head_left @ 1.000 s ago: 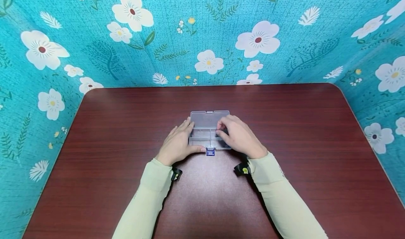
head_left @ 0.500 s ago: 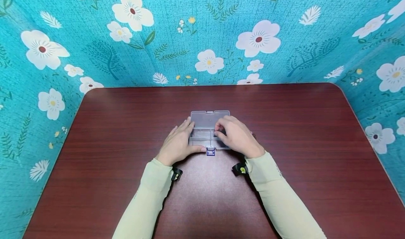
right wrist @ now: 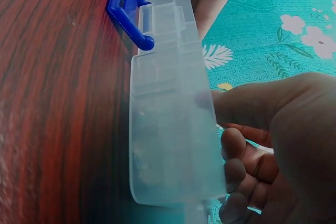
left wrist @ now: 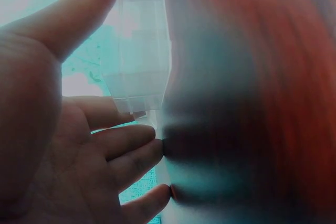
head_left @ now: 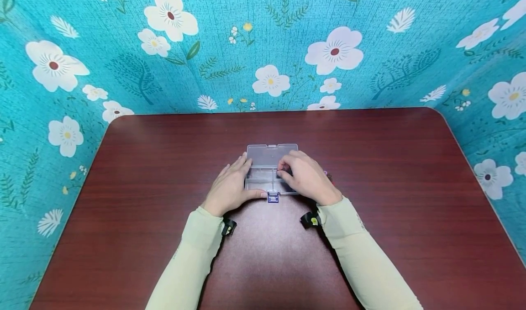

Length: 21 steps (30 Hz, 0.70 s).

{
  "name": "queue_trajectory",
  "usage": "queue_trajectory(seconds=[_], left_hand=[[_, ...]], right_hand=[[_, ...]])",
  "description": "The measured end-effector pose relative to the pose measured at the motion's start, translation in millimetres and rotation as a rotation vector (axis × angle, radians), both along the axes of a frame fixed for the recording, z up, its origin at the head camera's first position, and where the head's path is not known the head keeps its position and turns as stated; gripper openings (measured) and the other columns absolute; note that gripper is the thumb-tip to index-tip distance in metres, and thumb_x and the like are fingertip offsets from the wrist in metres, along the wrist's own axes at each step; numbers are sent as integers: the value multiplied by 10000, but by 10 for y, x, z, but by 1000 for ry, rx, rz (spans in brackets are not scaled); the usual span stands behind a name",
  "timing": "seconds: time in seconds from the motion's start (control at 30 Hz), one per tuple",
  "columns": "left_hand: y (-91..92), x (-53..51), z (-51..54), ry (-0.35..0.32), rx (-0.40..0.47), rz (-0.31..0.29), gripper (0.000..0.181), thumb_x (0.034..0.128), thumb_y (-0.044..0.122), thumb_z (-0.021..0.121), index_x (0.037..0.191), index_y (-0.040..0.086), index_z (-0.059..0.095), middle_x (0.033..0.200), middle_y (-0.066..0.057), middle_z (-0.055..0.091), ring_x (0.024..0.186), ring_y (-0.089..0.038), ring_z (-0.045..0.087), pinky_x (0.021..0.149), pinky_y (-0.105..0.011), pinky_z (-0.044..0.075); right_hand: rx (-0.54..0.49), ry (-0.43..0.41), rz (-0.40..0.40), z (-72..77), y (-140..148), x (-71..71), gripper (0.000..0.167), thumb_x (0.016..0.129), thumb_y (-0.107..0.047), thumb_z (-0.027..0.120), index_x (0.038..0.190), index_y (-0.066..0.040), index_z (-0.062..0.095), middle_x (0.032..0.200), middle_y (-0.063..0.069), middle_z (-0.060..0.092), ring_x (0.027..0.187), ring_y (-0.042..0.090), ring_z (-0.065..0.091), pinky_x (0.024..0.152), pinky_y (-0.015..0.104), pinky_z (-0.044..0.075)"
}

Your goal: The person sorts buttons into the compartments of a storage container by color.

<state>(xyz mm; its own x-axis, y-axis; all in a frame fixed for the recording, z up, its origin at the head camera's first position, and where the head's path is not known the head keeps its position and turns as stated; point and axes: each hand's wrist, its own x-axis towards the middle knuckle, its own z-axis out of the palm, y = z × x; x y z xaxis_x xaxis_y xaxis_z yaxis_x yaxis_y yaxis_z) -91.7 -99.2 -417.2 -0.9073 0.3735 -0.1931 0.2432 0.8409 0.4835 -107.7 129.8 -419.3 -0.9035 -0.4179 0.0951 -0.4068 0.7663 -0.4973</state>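
Note:
A clear divided plastic box [head_left: 260, 186] lies with its lid [head_left: 263, 155] raised back and its blue latch [head_left: 273, 197] at the front. Along its left side rests my left hand [head_left: 232, 186], thumb on the front edge beside the latch. The left wrist view shows that hand [left wrist: 79, 150] with fingers extended near the box's end [left wrist: 142, 51]. My right hand [head_left: 308, 177] is over the right compartments, thumb and forefinger bent toward each other. In the right wrist view the right hand's [right wrist: 310, 124] thumb is behind the translucent box wall [right wrist: 163, 145]; whether it pinches anything is hidden.
Small reddish and purple items [head_left: 328, 176] lie on the dark red wooden table [head_left: 164, 164], just right of my right hand and partly covered by it. A blue floral cloth [head_left: 230, 49] hangs behind the table and at both sides.
My right hand has shifted slightly left over the box, and the small coloured items beside it have come into view. My left hand and the box have stayed in place.

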Motion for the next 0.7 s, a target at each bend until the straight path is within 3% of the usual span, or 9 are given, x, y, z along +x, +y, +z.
queue_trajectory(seconds=[0.7], left_hand=[[0, -3, -14, -8, -2, 4, 1081, 783, 650, 759, 1563, 35, 332, 1655, -128, 198, 1519, -271, 212, 1228, -481, 166]], right_hand=[[-89, 5, -33, 138, 187, 11, 30, 942, -164, 683, 948, -143, 703, 882, -30, 608, 834, 170, 562, 748, 325, 468]])
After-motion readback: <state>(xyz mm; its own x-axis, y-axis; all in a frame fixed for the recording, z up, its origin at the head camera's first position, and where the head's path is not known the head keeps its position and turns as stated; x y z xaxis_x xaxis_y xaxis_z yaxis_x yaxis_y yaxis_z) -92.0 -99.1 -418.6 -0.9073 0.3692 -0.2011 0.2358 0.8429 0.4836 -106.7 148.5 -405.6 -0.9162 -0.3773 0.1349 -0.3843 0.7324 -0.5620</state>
